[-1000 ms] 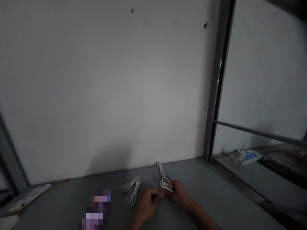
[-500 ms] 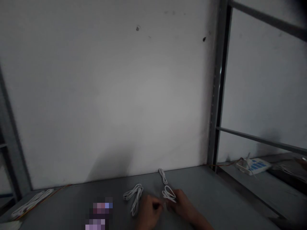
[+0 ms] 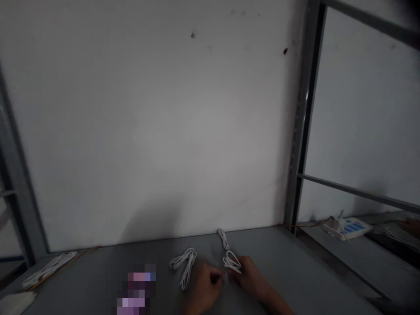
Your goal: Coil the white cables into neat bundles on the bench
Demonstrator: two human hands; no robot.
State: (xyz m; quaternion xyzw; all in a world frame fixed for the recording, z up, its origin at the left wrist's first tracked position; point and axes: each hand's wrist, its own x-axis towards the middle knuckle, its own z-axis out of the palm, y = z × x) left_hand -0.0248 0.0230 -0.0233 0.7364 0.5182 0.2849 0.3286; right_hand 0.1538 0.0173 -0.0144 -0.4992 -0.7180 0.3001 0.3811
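Note:
A white cable [image 3: 232,263], coiled into loops, is gripped in my right hand [image 3: 246,274] just above the grey tabletop [image 3: 315,280]. My left hand [image 3: 206,286] is beside it with thumb and forefinger pinched together, close to the right fingertips. What lies between the left fingers is too blurred to make out. To the left of that hand, white cable bundles [image 3: 188,267] lie folded in a bent shape. Beyond the right hand, a smaller white cable bundle [image 3: 223,239] rests near the wall.
More white cables [image 3: 49,269] lie at the far left beside a thin orange wire [image 3: 80,255]. A pixelated object [image 3: 136,291] sits left of my hands. On the right, past a metal post [image 3: 300,144], are a white-and-blue power strip [image 3: 349,228] and another person's hand [image 3: 410,225].
The view has shifted slightly. My hands stay close together, the right still holding the coiled cable. The other person's hand at the far right has moved a little.

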